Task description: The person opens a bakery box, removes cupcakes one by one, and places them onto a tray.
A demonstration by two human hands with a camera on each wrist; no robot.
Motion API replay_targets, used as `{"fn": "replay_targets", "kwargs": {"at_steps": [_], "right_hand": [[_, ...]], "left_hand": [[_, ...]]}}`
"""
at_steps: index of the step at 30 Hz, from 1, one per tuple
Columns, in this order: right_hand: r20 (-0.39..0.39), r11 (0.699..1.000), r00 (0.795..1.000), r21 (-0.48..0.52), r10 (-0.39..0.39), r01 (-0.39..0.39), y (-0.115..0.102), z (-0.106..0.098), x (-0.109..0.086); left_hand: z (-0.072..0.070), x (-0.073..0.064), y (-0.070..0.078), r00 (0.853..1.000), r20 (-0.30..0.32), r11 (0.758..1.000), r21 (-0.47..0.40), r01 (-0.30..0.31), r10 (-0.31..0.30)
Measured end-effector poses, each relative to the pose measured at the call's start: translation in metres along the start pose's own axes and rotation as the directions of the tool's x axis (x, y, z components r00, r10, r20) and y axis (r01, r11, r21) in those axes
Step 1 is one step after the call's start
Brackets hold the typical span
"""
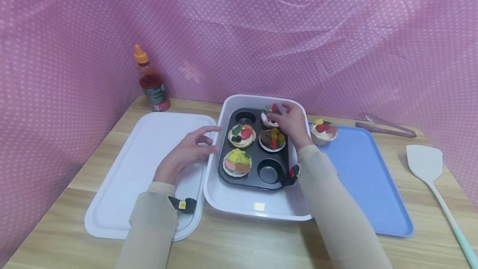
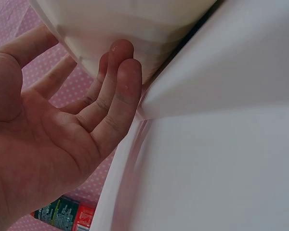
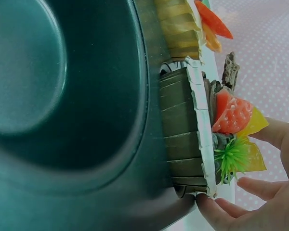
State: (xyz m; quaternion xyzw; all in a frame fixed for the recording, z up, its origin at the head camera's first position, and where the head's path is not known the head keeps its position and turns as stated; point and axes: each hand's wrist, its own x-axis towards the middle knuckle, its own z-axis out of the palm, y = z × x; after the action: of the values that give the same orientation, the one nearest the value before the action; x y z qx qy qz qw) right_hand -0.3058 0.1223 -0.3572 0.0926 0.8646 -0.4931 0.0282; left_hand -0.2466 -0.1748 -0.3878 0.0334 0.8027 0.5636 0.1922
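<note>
Sleeved arms at lower frame: left hand (image 1: 186,150), fingers relaxed, steadies the bin (image 1: 257,209) rim, while right hand (image 1: 293,123) pinches the cupcake (image 1: 269,116) in the muffin pan (image 1: 257,177), centre frame.

Staged baking setup: pink backdrop (image 1: 336,32), muffin tin (image 1: 257,152)

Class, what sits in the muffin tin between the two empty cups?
In the head view, between the far-left empty cup and the near-right empty cup, cupcakes fill the muffin tin.
</note>
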Motion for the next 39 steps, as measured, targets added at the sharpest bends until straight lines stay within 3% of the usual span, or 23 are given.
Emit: {"fn": "replay_targets", "kwargs": {"at_steps": [14,28,39], "right_hand": [[0.029,0.999,1.0,-0.046,0.003,-0.002,0.003,0.0,0.001],[0.029,0.995,0.995,-0.036,-0.092,0.093,0.009,0.002,0.003],[0.04,0.99,0.991,-0.047,-0.127,0.129,0.012,0.003,0.007]], "left_hand": [[0.0,0.001,-0.001,1.0,0.004,1.0,-0.005,0.004,-0.004],[0.001,0.001,-0.001,1.0,0.002,1.0,-0.018,-0.006,0.006],[0.002,0.002,0.001,0.999,-0.013,0.999,0.0,0.033,-0.033]]}}
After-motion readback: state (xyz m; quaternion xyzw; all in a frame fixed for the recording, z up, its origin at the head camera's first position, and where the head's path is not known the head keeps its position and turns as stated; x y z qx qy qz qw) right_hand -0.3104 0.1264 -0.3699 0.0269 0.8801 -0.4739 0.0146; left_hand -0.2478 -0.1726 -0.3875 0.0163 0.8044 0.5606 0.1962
